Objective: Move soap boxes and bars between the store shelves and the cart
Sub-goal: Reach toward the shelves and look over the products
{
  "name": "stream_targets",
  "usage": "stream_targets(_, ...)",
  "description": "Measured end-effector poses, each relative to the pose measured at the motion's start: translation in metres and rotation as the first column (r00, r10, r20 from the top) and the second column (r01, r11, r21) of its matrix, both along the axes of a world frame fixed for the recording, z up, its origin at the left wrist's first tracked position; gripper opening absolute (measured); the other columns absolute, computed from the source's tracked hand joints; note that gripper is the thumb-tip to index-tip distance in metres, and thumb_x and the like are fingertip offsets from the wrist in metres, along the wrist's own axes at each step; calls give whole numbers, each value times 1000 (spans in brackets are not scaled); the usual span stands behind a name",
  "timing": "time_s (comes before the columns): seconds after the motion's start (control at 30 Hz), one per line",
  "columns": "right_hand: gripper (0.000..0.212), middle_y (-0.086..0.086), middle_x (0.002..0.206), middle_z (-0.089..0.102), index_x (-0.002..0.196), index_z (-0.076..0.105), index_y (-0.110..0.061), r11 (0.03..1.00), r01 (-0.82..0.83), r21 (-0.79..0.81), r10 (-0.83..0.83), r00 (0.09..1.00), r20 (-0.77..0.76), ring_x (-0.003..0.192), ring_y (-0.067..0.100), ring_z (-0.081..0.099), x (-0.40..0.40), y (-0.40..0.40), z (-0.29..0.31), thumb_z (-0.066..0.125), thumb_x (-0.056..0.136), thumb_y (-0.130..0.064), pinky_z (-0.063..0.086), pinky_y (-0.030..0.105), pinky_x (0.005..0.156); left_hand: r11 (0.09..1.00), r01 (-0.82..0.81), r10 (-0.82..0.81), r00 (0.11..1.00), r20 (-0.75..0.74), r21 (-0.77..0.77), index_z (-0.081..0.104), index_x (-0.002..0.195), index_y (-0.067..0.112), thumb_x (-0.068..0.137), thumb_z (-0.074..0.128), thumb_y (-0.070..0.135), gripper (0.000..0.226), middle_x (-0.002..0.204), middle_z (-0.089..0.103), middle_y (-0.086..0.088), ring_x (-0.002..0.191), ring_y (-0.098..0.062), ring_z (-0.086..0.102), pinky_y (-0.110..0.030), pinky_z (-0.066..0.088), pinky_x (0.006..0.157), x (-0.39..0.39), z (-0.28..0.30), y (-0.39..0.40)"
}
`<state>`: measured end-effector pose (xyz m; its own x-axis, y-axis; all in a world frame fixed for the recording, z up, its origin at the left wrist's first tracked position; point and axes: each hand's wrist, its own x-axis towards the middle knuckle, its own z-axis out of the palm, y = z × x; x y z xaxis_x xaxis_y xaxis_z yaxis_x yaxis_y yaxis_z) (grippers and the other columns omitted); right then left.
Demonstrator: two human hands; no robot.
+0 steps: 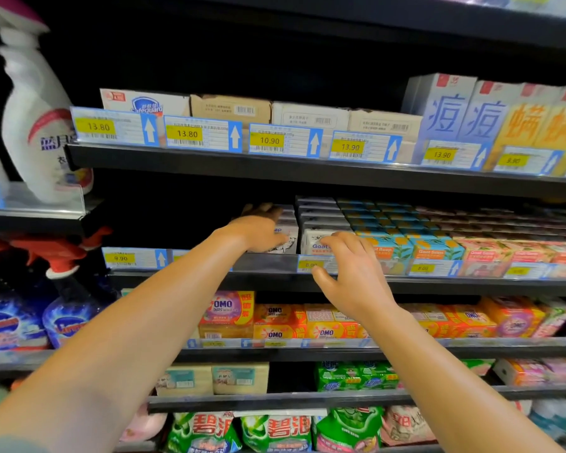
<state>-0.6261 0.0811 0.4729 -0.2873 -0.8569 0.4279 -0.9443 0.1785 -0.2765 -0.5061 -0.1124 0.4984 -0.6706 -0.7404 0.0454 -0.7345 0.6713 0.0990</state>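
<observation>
**Cardboard soap boxes: light, rigid, grip by the side faces**

Left hand [262,232] is curled over the white goat soap box [283,235] at the front of the left stack, fingers on top, thumb at the front face. Right hand [350,269] hangs loosely spread, holding nothing, just in front of the neighbouring white box [314,243]. Both boxes sit on the middle shelf [275,279] behind the price tag rail [311,264]. My read: thin card over a solid bar, so light and stiff but dentable at the corners; printed faces look slick. Pinch across opposite sides, lift clear of the rail. Orange boxes [435,251] are packed tight to the right. Cart not in view.
</observation>
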Motion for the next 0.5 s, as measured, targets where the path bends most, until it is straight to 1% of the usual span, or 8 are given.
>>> stream_targets(0.07,54,-4,151,39,145,44,-23,1000,11,1,-11,1000,-2,142,20,24,0,0,-1,57,95,-40,26,36,115,1000,0,0,1000,-16,-5,10,158,25,98,45,53,75,165,1,-2,152,-25,4,-40,9,123,-5,-2,-6)
stream_targets(0.17,55,-2,151,39,145,43,-22,999,32,5,-32,999,-16,142,21,24,4,0,-1,56,95,-40,26,36,116,1000,-5,6,999,-42,5,12,157,30,94,52,54,78,165,4,0,151,-27,5,-45,12,122,-13,-5,-13)
stream_targets(0.33,58,-1,152,37,147,42,-20,997,79,15,-78,995,-56,142,22,24,13,2,1,56,95,-42,26,37,117,999,-18,22,996,-86,47,12,156,33,92,55,53,79,165,2,3,151,-30,2,-51,14,121,-19,-7,-14)
stream_targets(0.5,58,2,151,40,146,44,-18,995,98,-21,-100,990,-99,141,23,28,23,13,6,58,94,-42,26,38,118,995,-5,16,994,-110,99,4,156,33,92,56,52,85,165,-1,1,151,-30,0,-52,11,121,-12,2,-1)
